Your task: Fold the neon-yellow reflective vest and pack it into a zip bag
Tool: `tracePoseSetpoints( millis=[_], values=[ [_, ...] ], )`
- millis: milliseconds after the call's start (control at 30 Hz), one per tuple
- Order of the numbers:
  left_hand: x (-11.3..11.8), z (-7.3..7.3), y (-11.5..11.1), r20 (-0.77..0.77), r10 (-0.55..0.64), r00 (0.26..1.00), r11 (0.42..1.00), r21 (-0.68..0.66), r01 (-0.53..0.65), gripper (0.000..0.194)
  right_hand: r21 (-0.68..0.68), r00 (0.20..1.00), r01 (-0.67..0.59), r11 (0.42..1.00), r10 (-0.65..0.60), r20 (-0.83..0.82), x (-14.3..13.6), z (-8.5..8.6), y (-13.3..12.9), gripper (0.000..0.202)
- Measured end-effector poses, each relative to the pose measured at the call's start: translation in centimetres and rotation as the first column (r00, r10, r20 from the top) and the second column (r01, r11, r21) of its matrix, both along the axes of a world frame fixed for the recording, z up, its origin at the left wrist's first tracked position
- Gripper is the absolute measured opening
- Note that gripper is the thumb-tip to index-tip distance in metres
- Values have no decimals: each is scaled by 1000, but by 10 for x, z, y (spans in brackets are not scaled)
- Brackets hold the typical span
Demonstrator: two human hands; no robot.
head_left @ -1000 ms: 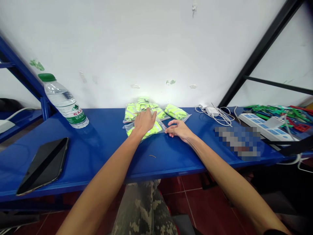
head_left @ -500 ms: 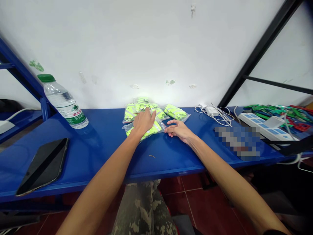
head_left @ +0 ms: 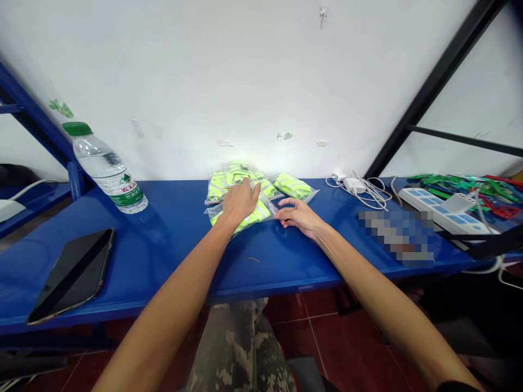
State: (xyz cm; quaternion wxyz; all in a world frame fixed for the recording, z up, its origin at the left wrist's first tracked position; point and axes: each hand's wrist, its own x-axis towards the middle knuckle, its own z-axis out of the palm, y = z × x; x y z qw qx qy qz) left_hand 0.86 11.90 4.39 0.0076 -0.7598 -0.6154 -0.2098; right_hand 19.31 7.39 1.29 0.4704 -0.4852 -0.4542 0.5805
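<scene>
Several clear plastic bags with folded neon-yellow items lie against the wall. My left hand (head_left: pixel 241 202) rests on top of the front bag (head_left: pixel 254 216), its thumb apart and the other fingertips hard to make out. At that bag's right edge, my right hand (head_left: pixel 297 215) pinches the clear plastic between thumb and fingertips. Behind my left hand are more bags (head_left: pixel 238 170), bunched together. Another bag (head_left: pixel 292 185) lies on its own just behind my right hand.
On the blue table (head_left: pixel 180 245) stand a water bottle (head_left: pixel 118 182) and a black phone (head_left: pixel 73 275) at left. At right lie a white charger with cable (head_left: pixel 354 185), a blurred-out item (head_left: pixel 398 237), a power strip (head_left: pixel 445 212) and green and red pieces (head_left: pixel 486 190).
</scene>
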Motion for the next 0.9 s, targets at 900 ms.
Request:
tracePoseSetpoints(
  millis=[900],
  values=[
    [5, 2, -5, -34, -19, 999, 1000, -14, 18, 59, 127, 981, -143, 982, 124, 150, 3, -5, -1, 44]
  ],
)
